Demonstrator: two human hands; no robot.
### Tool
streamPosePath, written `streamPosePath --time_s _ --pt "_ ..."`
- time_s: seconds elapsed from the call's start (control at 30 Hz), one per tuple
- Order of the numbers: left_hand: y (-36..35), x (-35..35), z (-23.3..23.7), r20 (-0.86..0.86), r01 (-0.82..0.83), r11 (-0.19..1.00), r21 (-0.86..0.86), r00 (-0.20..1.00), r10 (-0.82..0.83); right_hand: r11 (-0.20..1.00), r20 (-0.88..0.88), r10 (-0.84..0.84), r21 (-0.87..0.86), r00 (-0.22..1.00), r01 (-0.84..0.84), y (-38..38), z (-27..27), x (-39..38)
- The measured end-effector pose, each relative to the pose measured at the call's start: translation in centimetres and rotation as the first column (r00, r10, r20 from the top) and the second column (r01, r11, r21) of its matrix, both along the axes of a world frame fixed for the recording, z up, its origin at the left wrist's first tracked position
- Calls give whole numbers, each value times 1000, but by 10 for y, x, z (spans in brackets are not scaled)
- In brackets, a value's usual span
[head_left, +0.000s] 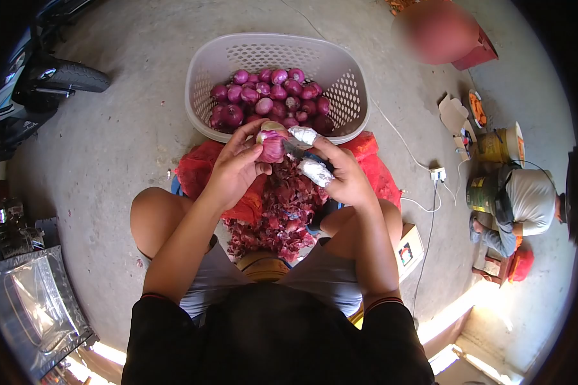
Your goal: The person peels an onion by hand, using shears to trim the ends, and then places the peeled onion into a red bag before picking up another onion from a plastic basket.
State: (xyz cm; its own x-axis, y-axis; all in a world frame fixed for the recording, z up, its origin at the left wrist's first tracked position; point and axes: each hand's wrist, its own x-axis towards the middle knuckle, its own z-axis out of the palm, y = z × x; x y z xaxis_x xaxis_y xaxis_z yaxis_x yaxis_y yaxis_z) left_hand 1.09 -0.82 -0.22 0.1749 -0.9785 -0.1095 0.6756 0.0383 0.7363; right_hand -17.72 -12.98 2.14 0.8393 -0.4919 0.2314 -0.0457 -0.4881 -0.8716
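Observation:
An onion (273, 145) with papery skin is held by the fingers of my left hand (236, 165), just in front of the basket's near rim. My right hand (340, 170) is to the right of the onion, its thumb and a finger wrapped in white material and spread apart, with nothing seen between them. Beyond both hands, a grey plastic basket (202, 74) contains many purple onions (263, 106). Below the hands lies a heap of loose onion skins (279, 215), with red mesh sacks (377, 172) around it.
A motorcycle wheel (74, 76) is at the upper left. Cables and a power socket (437, 174) lie on the floor at right. Farther right, another person (530, 200) sits near buckets (492, 146). A box (411, 251) stands beside my right knee.

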Motion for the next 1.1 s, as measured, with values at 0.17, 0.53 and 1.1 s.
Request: streamPosePath --time_s 0.17,0.53,1.1 --pt "0 -4 5 21 -3 1000 3 1000 3 1000 13 15 9 1000 -16 1 3 2" --pt "0 -6 9 144 -64 996 -65 987 73 998 -13 -18 66 1000 19 6 2 9" --pt "2 -9 11 102 -76 990 -118 991 88 982 192 -71 188 979 35 8 -16 11"
